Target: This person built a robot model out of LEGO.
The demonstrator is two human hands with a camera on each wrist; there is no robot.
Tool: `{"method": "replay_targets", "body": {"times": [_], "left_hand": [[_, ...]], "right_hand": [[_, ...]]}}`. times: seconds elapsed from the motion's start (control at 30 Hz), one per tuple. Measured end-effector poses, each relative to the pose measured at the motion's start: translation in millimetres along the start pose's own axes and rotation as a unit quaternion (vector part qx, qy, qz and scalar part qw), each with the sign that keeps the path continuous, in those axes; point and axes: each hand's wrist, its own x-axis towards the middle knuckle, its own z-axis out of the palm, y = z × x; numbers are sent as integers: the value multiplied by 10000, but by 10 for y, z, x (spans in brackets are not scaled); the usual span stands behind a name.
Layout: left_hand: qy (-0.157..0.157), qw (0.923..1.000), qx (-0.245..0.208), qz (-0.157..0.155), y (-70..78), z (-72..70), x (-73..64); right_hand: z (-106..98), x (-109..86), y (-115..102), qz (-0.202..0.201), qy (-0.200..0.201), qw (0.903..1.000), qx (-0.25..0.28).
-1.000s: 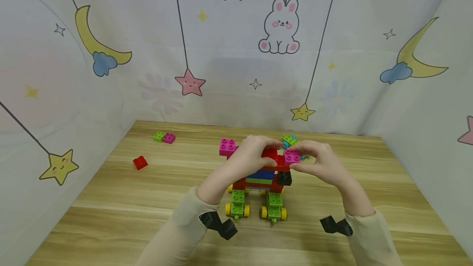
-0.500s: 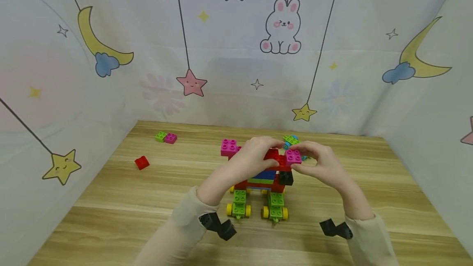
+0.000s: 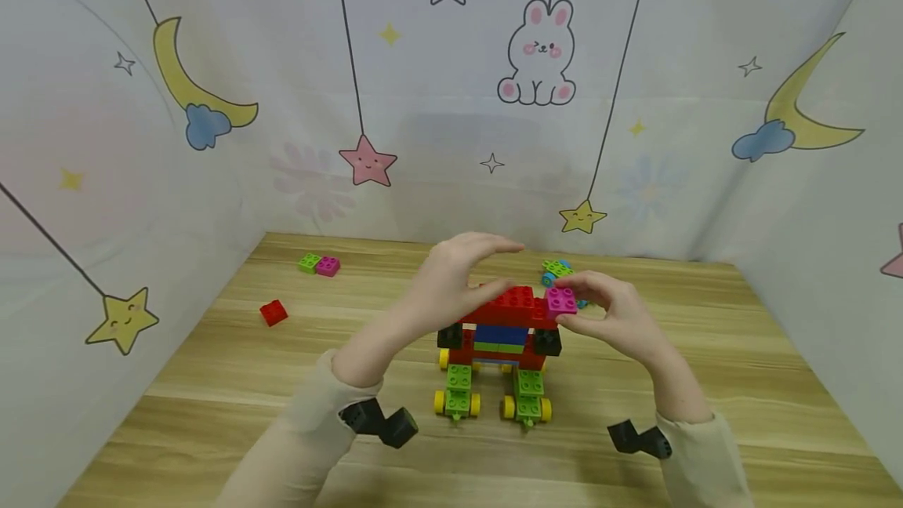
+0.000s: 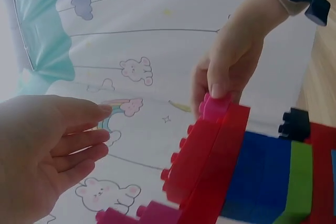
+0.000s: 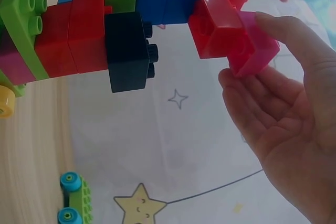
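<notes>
A toy brick build stands mid-table, with red bricks [image 3: 513, 300] along its top and blue bricks [image 3: 501, 334] beneath. Black bricks [image 3: 547, 342] stick out at both sides, and green bases [image 3: 458, 390] with yellow wheels carry it. My right hand [image 3: 617, 316] pinches a pink brick [image 3: 561, 301] at the top's right end; in the right wrist view that pink brick [image 5: 257, 45] meets the red one. My left hand [image 3: 451, 281] hovers over the left part, thumb and fingers spread, holding nothing. Another pink brick [image 4: 157, 213] sits at the left end, hidden by my hand in the head view.
A loose green brick [image 3: 309, 263] and pink brick [image 3: 328, 266] lie side by side at the back left. Nearer is a single red brick [image 3: 273, 313]. Behind the build stands a green base with blue wheels [image 3: 557, 269]. A printed cloth hangs behind the table.
My left hand has come off the red bricks on top and moved up and left, fingers parting. My right hand stays on the pink brick.
</notes>
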Motion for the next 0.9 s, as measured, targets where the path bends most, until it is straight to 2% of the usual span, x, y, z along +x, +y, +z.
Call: {"method": "replay_targets", "body": {"times": [0.13, 0.23, 0.4, 0.57, 0.67, 0.9], "left_hand": [[546, 9984, 131, -78, -199, -180, -41], [647, 9972, 190, -331, -363, -330, -90], [523, 9948, 205, -849, -651, -566, -204], [400, 9892, 305, -1375, -969, -718, -347], [294, 9844, 404, -1686, -1147, -758, -447], [41, 9742, 568, -2182, -1611, -751, -742]], "right_hand": [[10, -12, 13, 127, 4, 9999, 69], [25, -20, 24, 135, 31, 9999, 91], [38, -30, 44, 113, 99, 9998, 118], [31, -36, 57, 161, 98, 9997, 176], [33, -45, 59, 162, 89, 9997, 183], [32, -66, 53, 123, 174, 9997, 83]]}}
